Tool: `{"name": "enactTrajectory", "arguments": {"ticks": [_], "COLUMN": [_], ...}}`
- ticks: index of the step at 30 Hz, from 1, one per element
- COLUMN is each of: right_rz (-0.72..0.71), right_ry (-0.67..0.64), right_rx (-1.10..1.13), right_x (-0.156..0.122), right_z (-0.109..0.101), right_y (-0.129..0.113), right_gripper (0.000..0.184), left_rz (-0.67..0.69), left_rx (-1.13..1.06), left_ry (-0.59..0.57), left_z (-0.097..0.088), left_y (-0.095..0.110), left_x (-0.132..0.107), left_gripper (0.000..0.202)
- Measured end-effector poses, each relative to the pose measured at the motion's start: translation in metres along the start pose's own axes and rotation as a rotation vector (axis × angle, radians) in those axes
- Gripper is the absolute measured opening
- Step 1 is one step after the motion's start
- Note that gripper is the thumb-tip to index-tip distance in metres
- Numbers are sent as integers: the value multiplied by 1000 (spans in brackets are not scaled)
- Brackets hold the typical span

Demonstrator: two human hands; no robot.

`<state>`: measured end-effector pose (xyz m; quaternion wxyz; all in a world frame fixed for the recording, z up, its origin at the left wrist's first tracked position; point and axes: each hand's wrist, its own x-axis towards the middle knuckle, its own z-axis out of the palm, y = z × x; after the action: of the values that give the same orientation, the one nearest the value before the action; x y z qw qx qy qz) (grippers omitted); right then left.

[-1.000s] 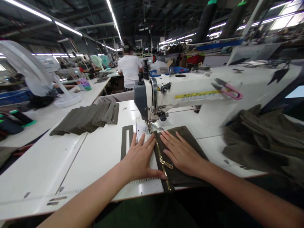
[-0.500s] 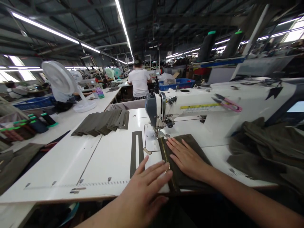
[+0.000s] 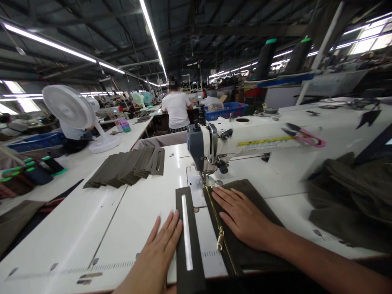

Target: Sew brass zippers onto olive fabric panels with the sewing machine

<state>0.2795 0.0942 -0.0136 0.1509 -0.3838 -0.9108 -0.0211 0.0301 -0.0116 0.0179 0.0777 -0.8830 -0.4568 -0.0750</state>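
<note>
My left hand (image 3: 162, 245) lies flat on the white table, fingers stretched out, fingertips against the left edge of a dark olive slotted fabric panel (image 3: 194, 245). My right hand (image 3: 241, 216) rests palm down on a folded dark olive fabric piece (image 3: 255, 192), its fingers extended. Along the fabric's left edge runs a gold-toothed zipper (image 3: 213, 207) with a gold zipper pull (image 3: 220, 240). The zipper's far end reaches the presser foot and needle area of the sewing machine (image 3: 200, 149). A narrow strip of table shows between the slotted panel and the zipper.
A fanned stack of slotted panels (image 3: 122, 167) lies at the table's far left. Pink-handled scissors (image 3: 306, 136) sit against the machine arm. Crumpled olive fabric (image 3: 346, 200) lies at right. A white fan (image 3: 69, 108) stands at left; a person (image 3: 177, 108) works ahead.
My left hand has moved from over the zipper to the slotted panel's left side. The panel now lies nearer the zipper and me. My right hand stays flat on the fabric; the view has shifted slightly.
</note>
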Motion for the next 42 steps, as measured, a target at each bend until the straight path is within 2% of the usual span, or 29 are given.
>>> {"name": "enactTrajectory", "arguments": {"ticks": [3,5,7,10,12,14,19,21,23,25,29,34,42], "right_rz": [0,4,-6,-43,-49,-42,-31,-21,-22,-34,-36,-24,51], "right_ry": [8,30,60,83,75,68,56,44,28,14,19,69,73], "right_rx": [2,13,38,80,92,100,111,103,106,121,134,164,220], "right_x": [1,3,4,5,5,5,4,2,1,-1,-2,-1,2], "right_z": [-1,-1,-2,-2,-1,0,1,1,0,-1,-3,-3,-3], "right_y": [0,0,-1,0,1,2,2,0,-1,-3,-4,-4,-7], "right_gripper": [47,46,45,43,43,44,45,46,47,48,47,46,46], "left_rz": [155,192,111,-6,-9,-7,-117,-167,-138,-57,32,38,16], "left_rx": [-6,-43,-109,-202,-253,-299,-361,-368,-345,-279,-146,-167,-148], "left_ry": [77,157,171,94,50,62,251,374,440,388,192,179,128], "left_z": [11,21,23,15,9,8,11,12,15,21,35,40,32], "left_y": [-13,-17,-17,-13,-15,-21,-33,-29,-19,-9,-2,-7,-1], "left_x": [3,1,1,14,29,44,70,78,86,95,105,106,109], "left_gripper": [77,67,57,44,35,34,28,26,26,25,26,25,21]}}
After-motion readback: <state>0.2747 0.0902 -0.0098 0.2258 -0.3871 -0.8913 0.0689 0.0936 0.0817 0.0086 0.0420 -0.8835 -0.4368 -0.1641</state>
